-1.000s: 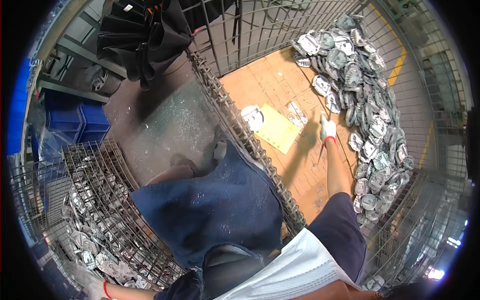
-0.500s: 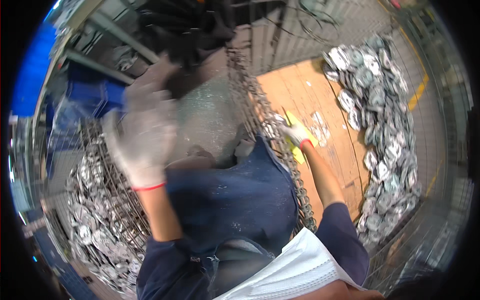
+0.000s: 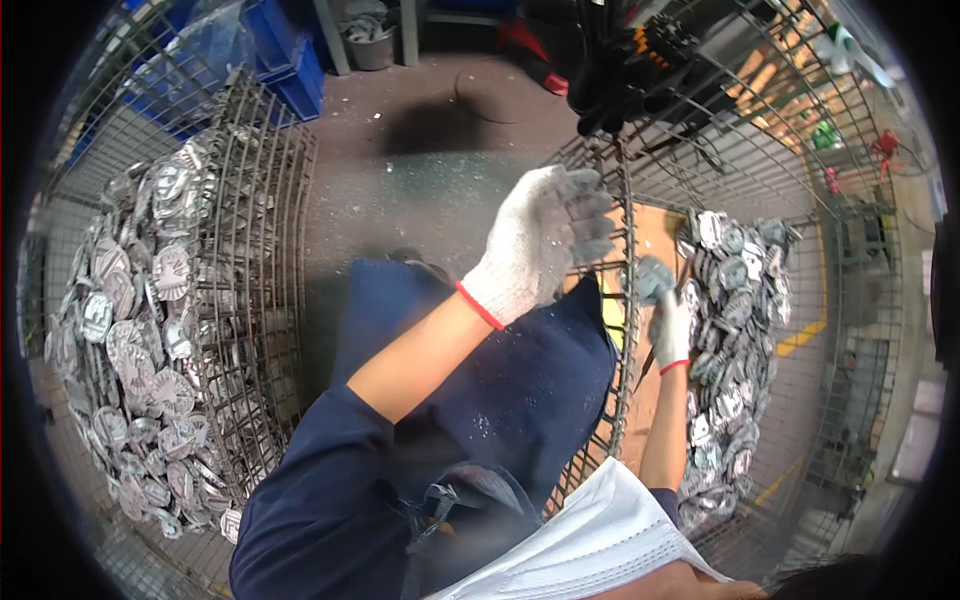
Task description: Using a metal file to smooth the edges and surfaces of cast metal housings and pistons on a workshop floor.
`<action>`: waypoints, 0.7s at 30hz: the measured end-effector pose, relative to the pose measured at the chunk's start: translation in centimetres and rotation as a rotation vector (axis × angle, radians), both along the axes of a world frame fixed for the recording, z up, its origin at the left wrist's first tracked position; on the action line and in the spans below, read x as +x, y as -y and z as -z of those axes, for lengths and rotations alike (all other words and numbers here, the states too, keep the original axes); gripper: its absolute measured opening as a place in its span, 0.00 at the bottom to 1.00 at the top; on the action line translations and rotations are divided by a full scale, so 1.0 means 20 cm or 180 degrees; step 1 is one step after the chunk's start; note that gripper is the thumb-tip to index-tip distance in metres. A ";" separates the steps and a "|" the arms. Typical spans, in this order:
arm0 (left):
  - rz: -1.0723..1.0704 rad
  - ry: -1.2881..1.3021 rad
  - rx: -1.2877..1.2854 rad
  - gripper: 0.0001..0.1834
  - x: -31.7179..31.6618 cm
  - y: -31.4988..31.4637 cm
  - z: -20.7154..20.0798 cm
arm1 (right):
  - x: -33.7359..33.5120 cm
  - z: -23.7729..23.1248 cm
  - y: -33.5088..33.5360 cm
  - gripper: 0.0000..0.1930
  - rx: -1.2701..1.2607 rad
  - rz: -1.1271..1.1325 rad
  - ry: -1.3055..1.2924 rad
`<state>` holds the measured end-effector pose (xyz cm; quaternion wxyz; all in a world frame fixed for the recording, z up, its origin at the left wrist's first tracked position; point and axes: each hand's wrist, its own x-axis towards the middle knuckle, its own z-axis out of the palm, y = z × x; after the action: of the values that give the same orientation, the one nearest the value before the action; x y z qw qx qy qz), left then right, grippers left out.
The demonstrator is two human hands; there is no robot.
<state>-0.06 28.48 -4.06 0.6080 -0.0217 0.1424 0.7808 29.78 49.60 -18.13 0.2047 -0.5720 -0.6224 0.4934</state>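
While left grip (image 3: pixel 545 235) hangs half-curled, right grip (image 3: pixel 674 332) holds disc (image 3: pixel 653 278)

Over at the far left I can see blue plastic crates (image 3: pixel 293 85), with clear plastic sheeting (image 3: pixel 200 62) just left of them. To their right, a grey bucket (image 3: pixel 371 52) full of pale stuff I can't make out stands between two metal posts (image 3: pixel 330 38). Farther right, something red (image 3: pixel 555 83) lies on the speckled floor (image 3: pixel 400 205). A yellow floor line (image 3: pixel 803 338) runs along the right side.
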 end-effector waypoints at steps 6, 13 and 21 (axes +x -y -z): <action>0.0437 0.0092 0.0032 0.34 0.08 -0.01 -0.03 | -0.18 -0.95 0.32 0.15 -0.0189 0.0454 -0.1387; 0.0717 0.1265 0.1477 0.43 0.10 0.02 -0.11 | -0.58 -1.21 0.58 0.11 -0.0426 -0.0957 -0.0921; 0.0241 0.0930 0.1429 0.39 -0.04 0.13 -0.15 | -0.72 -1.36 0.70 0.25 0.0724 -0.0598 -0.2942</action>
<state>-0.95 25.90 -1.07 0.6404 0.0065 -0.1228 0.7581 15.30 35.59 9.12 0.4756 -0.2083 -0.5652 0.6411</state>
